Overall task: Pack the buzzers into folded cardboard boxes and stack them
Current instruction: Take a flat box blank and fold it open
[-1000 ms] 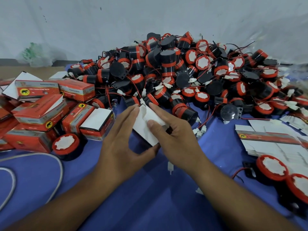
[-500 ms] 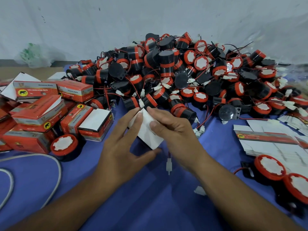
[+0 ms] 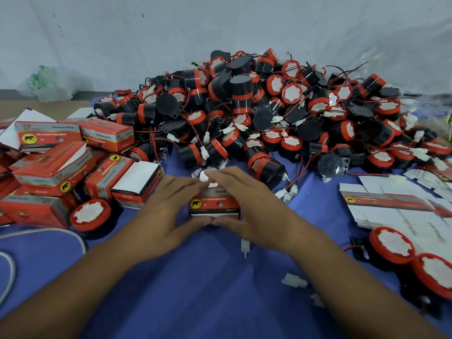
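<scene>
The box sits on the blue cloth worktop, just in front of the heap of buzzers, cupped between the left hand and the right hand. Each grip is half closed on it, with fingers laid over the top and thumbs meeting along the lower front edge. The box is thin printed card, glossy red and grey. It is probably light and easy to crush, so the stiff corners and edges are the better hold. A white flap shows at its far end; whether a buzzer is inside I cannot tell. The buzzers are hard black plastic drums with red rims and white faces. Packed boxes lie jumbled at left, and flat blanks at right.
</scene>
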A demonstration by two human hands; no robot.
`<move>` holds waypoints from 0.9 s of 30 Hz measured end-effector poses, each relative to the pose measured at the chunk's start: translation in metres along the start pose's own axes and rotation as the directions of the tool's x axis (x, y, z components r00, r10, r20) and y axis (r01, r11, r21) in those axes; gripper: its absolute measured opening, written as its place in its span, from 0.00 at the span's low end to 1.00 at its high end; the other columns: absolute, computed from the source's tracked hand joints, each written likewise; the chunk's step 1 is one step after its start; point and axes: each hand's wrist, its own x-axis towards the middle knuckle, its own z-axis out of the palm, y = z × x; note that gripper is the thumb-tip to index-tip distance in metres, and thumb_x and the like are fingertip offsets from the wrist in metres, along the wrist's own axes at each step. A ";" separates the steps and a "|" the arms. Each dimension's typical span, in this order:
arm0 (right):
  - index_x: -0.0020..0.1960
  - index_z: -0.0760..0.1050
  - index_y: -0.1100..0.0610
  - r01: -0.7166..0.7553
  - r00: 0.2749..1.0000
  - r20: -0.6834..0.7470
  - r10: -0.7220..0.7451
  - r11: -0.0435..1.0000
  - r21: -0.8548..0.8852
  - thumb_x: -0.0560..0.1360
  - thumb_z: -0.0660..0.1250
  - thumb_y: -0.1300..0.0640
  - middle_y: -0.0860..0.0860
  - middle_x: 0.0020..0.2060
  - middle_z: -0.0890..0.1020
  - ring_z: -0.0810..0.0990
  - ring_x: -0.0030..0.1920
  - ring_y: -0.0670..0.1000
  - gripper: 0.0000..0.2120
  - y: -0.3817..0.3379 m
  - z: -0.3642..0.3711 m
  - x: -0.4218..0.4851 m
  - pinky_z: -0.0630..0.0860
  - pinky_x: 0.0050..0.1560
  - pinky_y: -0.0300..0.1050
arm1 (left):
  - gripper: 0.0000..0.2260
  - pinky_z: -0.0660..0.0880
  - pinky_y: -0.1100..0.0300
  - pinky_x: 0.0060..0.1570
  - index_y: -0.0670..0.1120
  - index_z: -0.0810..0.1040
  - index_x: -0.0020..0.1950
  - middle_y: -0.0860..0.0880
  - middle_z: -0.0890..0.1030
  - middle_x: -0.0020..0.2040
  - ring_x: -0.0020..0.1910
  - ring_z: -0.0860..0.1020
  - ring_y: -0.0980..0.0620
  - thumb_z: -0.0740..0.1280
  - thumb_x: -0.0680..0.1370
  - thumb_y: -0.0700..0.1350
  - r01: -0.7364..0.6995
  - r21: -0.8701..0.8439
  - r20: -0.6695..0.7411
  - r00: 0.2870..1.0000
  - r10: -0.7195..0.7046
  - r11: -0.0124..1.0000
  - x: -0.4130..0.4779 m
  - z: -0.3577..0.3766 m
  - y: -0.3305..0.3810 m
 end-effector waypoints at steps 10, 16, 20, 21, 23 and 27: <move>0.68 0.72 0.57 0.079 0.995 -0.015 -0.095 0.898 -0.432 0.72 0.76 0.51 0.53 0.65 0.77 0.65 0.75 0.55 0.28 0.015 -0.003 0.005 0.42 0.77 0.47 | 0.25 0.73 0.46 0.59 0.40 0.78 0.59 0.44 0.79 0.51 0.52 0.76 0.44 0.66 0.77 0.61 -0.132 0.331 -0.046 0.987 0.155 0.935 0.009 0.001 0.000; 0.60 0.76 0.59 0.070 0.985 -0.103 -0.136 0.872 -0.484 0.69 0.78 0.50 0.54 0.54 0.81 0.74 0.64 0.57 0.24 0.021 -0.003 0.004 0.56 0.76 0.50 | 0.25 0.74 0.47 0.53 0.40 0.78 0.61 0.42 0.81 0.52 0.50 0.77 0.42 0.67 0.77 0.59 -0.147 0.429 -0.111 0.971 0.214 0.891 0.010 0.001 0.004; 0.56 0.77 0.59 0.051 0.981 -0.141 -0.136 0.871 -0.488 0.65 0.80 0.50 0.53 0.47 0.81 0.76 0.51 0.57 0.24 0.021 -0.002 0.006 0.66 0.59 0.48 | 0.25 0.77 0.43 0.50 0.37 0.80 0.59 0.40 0.81 0.54 0.51 0.79 0.39 0.68 0.76 0.58 -0.076 0.421 -0.072 0.991 0.116 0.904 0.012 0.001 0.006; 0.55 0.77 0.58 0.054 0.980 -0.139 -0.140 0.869 -0.492 0.65 0.80 0.50 0.53 0.46 0.81 0.76 0.50 0.56 0.24 0.021 -0.002 0.006 0.64 0.58 0.46 | 0.24 0.77 0.43 0.49 0.37 0.80 0.57 0.40 0.81 0.54 0.49 0.79 0.38 0.70 0.76 0.57 -0.063 0.412 -0.065 0.993 0.099 0.909 0.012 0.002 0.006; 0.54 0.77 0.58 0.050 0.984 -0.126 -0.128 0.868 -0.493 0.66 0.80 0.50 0.52 0.46 0.81 0.76 0.50 0.56 0.22 0.019 -0.001 0.006 0.64 0.58 0.47 | 0.22 0.77 0.43 0.46 0.38 0.80 0.56 0.40 0.80 0.54 0.49 0.78 0.38 0.73 0.73 0.54 -0.031 0.378 -0.075 0.995 0.064 0.925 0.011 0.003 0.006; 0.59 0.73 0.60 -0.099 0.992 -0.114 0.049 0.867 -0.488 0.69 0.77 0.53 0.56 0.59 0.78 0.72 0.64 0.58 0.24 0.011 0.001 0.006 0.71 0.66 0.53 | 0.23 0.79 0.44 0.42 0.38 0.78 0.54 0.38 0.77 0.55 0.50 0.76 0.38 0.80 0.68 0.50 0.058 0.299 -0.101 0.994 -0.028 0.952 0.012 0.014 0.011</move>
